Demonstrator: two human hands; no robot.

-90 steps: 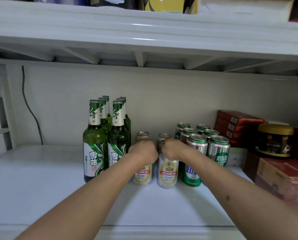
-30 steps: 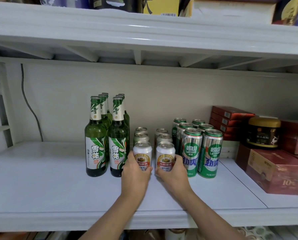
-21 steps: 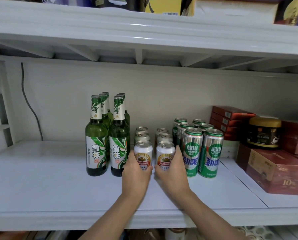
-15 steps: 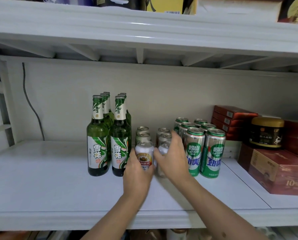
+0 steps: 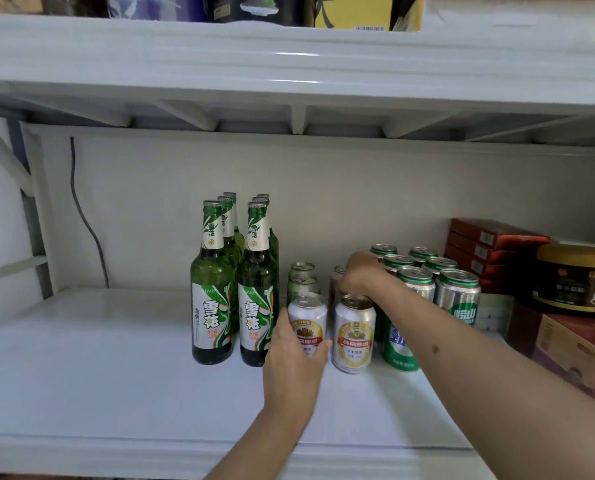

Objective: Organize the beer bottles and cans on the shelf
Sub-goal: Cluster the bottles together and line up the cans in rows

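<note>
Hands worked among short silver beer cans with red-and-gold labels at the centre of the frame, on a white metal shelf (image 5: 116, 358). The left hand (image 5: 294, 358) curled round the front left silver can (image 5: 307, 325), thumb on its left side, fingers wrapping its right. The right hand (image 5: 358, 273) reached past the front right silver can (image 5: 354, 332) and came down over a can behind it, fingers bent over the top; whether it truly gripped could not be told.

To do this well, the rear can should probably be nudged straight back in line while the left hand steadies the front can, keeping both clear of the tall green glass beer bottles (image 5: 213, 289) just to the left.

The right forearm covered part of the tall green-and-silver cans (image 5: 457, 296) right of centre. Rear silver cans were mostly hidden behind the front ones, so their count was unclear. Red cardboard boxes (image 5: 493, 244) at the right edge were cut off.
</note>
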